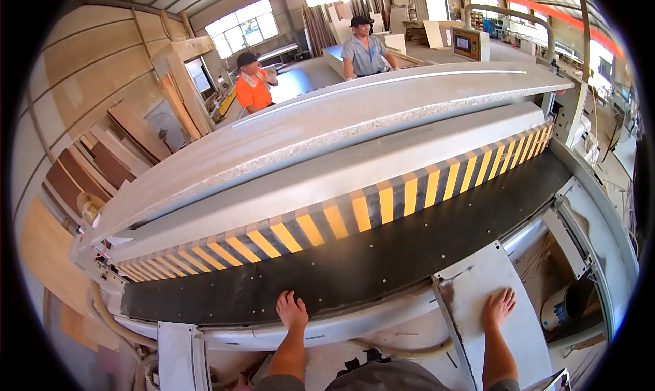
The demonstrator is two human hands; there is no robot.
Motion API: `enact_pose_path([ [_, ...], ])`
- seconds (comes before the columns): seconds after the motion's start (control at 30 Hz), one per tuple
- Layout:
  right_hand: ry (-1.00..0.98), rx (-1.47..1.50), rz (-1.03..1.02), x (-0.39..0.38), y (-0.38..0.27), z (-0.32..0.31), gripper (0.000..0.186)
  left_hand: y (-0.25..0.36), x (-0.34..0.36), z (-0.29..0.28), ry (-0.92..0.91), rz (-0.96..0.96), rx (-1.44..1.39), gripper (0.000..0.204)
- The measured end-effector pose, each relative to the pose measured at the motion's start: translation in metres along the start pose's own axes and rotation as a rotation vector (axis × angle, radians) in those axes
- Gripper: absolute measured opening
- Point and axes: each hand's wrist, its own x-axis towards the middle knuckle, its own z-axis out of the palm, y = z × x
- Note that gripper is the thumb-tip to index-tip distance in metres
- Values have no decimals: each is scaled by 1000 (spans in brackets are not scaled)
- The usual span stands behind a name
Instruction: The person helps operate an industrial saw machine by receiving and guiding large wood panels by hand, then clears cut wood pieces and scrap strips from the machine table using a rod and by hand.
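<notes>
Before me stands a long workshop machine with a black bed (pixel 409 251) and a pale beam edged in yellow and black stripes (pixel 334 220) above it. My left hand (pixel 292 310) is at the near edge of the bed, its fingers stretched out and nothing in them. Whether it touches the bed or hovers, I cannot tell. On a pale metal support table (pixel 471 278) jutting toward me, my right hand (pixel 499 308) lies flat with spread fingers, also holding nothing.
A second, smaller pale support (pixel 179 357) juts out at the left. Two people, one in orange (pixel 252 87) and one in grey (pixel 366 53), stand beyond the machine. A control panel (pixel 468 44) is at far right, a bucket (pixel 563 303) at near right. Boards (pixel 102 162) lean at left.
</notes>
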Motion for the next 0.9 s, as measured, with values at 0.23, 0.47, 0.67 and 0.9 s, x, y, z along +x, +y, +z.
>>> enact_pose_path([
  [0.23,-15,11,-3,-3,-3,-5,73,1,1,-4,34,43,-25,40],
  [0.47,-55,-8,22,-3,-2,-6,73,0,0,-3,60,68,-16,39],
  [0.67,-57,-5,17,-4,0,-7,73,2,0,-5,60,63,-12,39],
  [0.9,-38,28,-7,-3,0,-12,74,5,1,-8,-14,-3,18,40],
])
